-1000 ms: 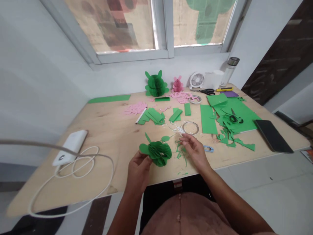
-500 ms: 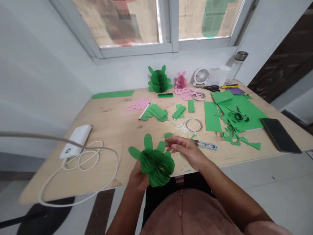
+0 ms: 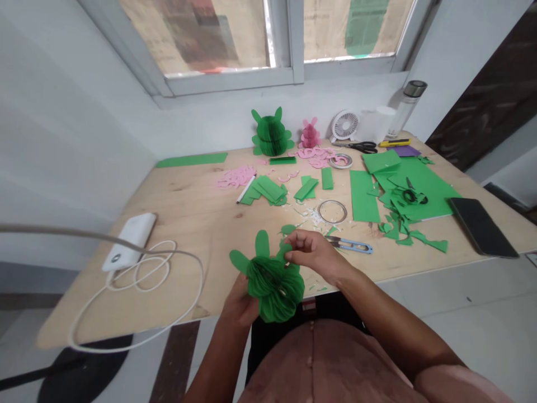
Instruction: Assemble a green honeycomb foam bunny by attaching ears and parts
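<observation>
A green honeycomb paper figure (image 3: 277,288) with rounded ear-like flaps is held above the table's front edge. My left hand (image 3: 241,302) is closed on it from the left and below, its fingertips partly hidden behind the folds. On the other side, my right hand (image 3: 314,254) pinches a small rounded green flap at the figure's upper right between thumb and fingers. Just behind those fingers lies a loose green paper oval (image 3: 288,229). Blue-handled thread snips (image 3: 352,245) rest on the table beyond my right wrist.
A finished-looking green paper figure (image 3: 272,136) and a smaller pink one (image 3: 309,136) stand by the wall. Green sheets (image 3: 364,196), scraps, tape rolls (image 3: 333,212) and a phone (image 3: 482,226) lie to the right. A white power bank (image 3: 130,240) with a looped cable sits left.
My right hand has moved slightly left and closed on the flap at the figure's upper right. The figure has shifted a little to the right in my left hand.
</observation>
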The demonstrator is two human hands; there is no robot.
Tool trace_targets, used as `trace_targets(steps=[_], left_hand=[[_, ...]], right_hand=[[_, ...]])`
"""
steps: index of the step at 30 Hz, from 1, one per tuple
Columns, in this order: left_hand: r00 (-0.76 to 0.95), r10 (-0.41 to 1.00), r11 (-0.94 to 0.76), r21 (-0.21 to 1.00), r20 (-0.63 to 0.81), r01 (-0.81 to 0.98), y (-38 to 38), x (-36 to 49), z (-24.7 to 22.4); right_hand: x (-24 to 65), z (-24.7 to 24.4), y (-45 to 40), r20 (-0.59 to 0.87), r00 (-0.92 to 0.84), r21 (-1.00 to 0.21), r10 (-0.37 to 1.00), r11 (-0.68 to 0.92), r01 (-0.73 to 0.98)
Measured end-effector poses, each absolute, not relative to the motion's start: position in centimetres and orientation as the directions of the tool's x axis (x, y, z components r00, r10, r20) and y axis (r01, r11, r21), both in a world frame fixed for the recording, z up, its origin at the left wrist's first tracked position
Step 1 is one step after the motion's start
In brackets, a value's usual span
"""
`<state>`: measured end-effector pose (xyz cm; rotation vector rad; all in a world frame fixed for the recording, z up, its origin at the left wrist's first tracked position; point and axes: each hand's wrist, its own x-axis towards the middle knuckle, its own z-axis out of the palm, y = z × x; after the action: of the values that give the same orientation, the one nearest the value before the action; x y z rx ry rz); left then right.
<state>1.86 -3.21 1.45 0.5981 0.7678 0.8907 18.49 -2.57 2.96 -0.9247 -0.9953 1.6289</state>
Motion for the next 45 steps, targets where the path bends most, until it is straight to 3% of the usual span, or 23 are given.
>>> trace_targets(steps=[11,20,23,30,38,45], left_hand=[[0.342,0.862,0.501,0.728,-0.374,-0.467,-3.5,1.4,0.4],[0.332,0.864,0.497,0.744,-0.379,-0.446,-3.5,1.3,0.5],[0.325,0.87,0.488,0.749,-0.371,-0.448,-3.5,1.1,0.4],[0.242,0.925,0.375,0.802,-0.292,-0.466,-3.1,1.3,0.7],[-0.067,0.993,0.064,0.939,-0.092,-0.339,-2.9,2.3,0.8],[-0.09,0.995,0.015,0.967,-0.039,-0.256,-4.0,1.7,1.0]], right_hand=[[18.4,2.5,-2.7,-0.056,-0.144,-0.984,0.988,-0.079,-0.16],[18.4,2.4,-2.9,-0.047,-0.098,-0.991,0.994,-0.059,-0.117],[19.1,2.5,-3.0,-0.05,-0.054,-0.983,0.997,-0.059,-0.175],[20.1,1.6,-4.3,-0.071,0.126,-0.98,0.99,-0.045,-0.196],[18.1,0.3,-6.5,0.122,0.018,-0.988,0.992,0.12,0.094],[16.9,-1.0,-5.4,0.151,-0.022,-0.982,0.988,0.152,0.109]])
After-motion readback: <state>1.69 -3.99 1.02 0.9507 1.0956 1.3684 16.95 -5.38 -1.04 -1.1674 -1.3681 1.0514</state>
